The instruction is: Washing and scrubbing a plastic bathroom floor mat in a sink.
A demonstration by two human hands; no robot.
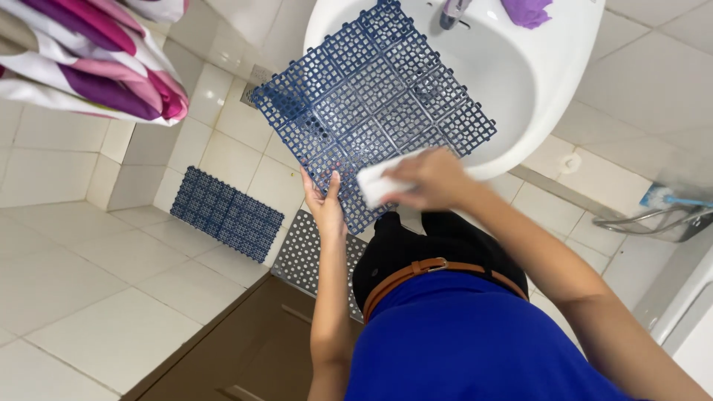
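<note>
A dark blue plastic grid mat (371, 104) lies tilted across the white sink (549, 82). My left hand (324, 199) holds the mat's near corner from below, fingers up along its edge. My right hand (431, 178) presses a white sponge (375, 184) against the near part of the mat; the hand is blurred.
A tap (453, 11) and a purple cloth (526, 11) sit at the sink's back. Another blue grid mat (226, 212) and a grey perforated mat (308, 256) lie on the tiled floor. A striped towel (89, 59) hangs at upper left. A metal rack (653, 219) is at right.
</note>
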